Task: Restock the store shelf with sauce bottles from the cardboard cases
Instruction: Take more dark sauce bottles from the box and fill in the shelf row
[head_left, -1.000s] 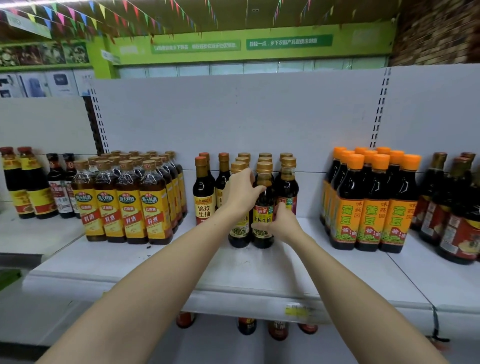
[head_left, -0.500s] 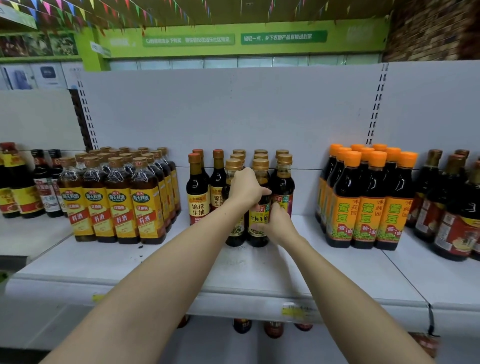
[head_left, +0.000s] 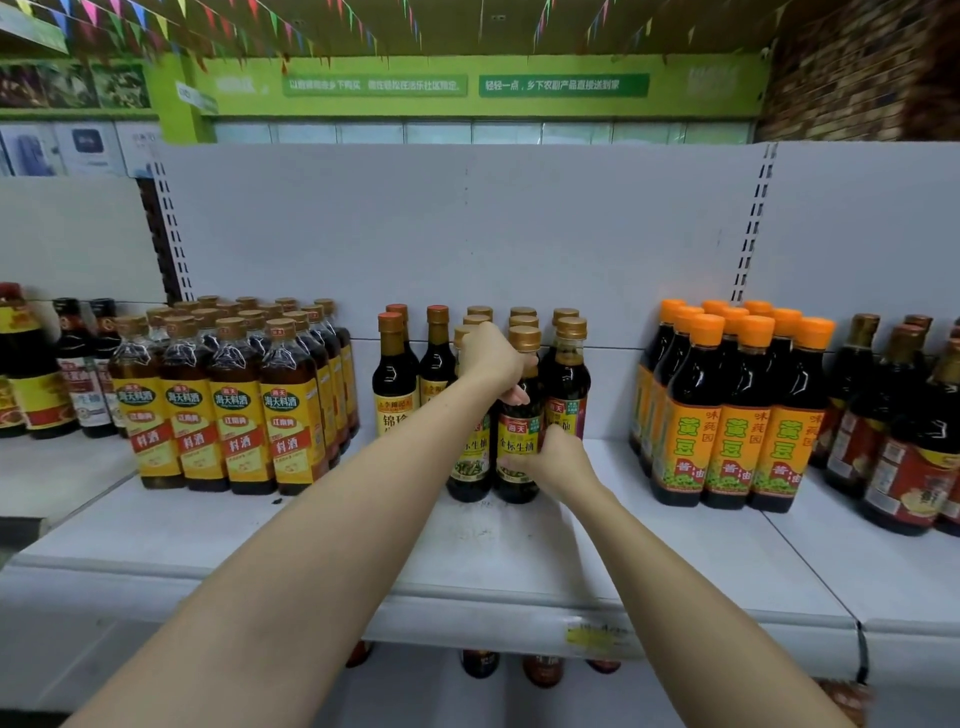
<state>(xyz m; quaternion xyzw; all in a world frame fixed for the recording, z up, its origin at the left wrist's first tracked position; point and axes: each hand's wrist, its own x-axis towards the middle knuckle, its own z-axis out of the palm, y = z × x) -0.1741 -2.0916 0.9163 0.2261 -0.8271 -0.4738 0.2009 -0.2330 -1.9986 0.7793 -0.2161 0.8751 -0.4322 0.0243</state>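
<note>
A: Head view: gripping the shoulder of a dark glass soy sauce bottle with a gold cap and red-and-yellow label, left hand curled round the upper body, reaching across a neighbouring gold-capped bottle.

B: Pinching the label at its lower right side, right hand bracing with fingers wrapped round. Standing upright at the front of the gold-capped group on the white metal store shelf, touching its neighbour.

A: Risking, probably, a knock-on topple: nudging this bottle backward against the packed row behind, or sideways into the neighbour, tipping glass off the ledge.

B: Also possibly catching the neighbouring cap with the crossing left forearm when withdrawing.

A: Holding dark liquid nearly to the neck, all bottles capped. Showing no cardboard case anywhere in frame.

B: Flanking the group: amber cooking-wine bottles with yellow labels at left, orange-capped dark sauce bottles at right, well apart. Glimpsing further bottles on the shelf below, too hidden for detail.
</note>
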